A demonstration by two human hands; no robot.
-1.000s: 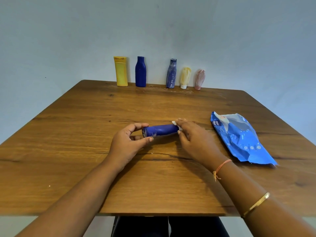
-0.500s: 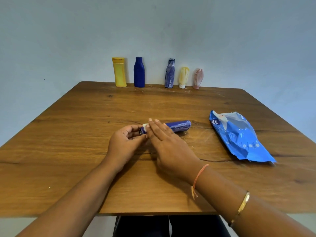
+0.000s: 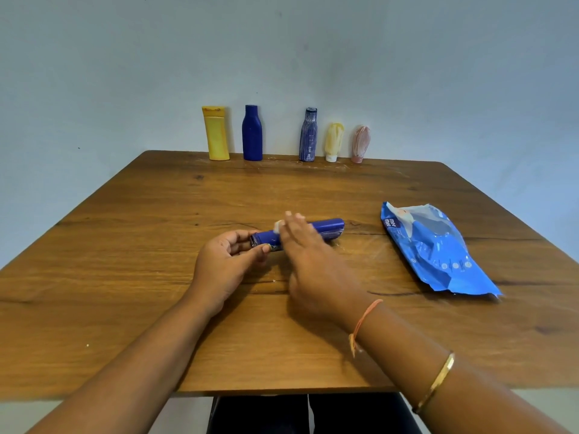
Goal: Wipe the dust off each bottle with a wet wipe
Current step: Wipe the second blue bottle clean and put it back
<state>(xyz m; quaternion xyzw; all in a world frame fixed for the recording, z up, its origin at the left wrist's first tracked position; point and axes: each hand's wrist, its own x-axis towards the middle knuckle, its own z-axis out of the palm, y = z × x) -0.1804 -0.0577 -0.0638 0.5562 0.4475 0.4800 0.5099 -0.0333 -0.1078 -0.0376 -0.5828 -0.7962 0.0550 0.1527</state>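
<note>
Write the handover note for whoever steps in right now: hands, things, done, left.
Left hand grips one end of the lying blue bottle on the table.
Right hand, blurred, presses the wet wipe onto it.
Wipe pack lies to the right.
Back row: yellow bottle and dark blue bottle look clean; streaked blue bottle, yellow tube and pink tube look dusty.
Left: finish this one, then probably those three.

A brown wooden table with dark grain stands against a plain, pale blue-grey wall.
</note>
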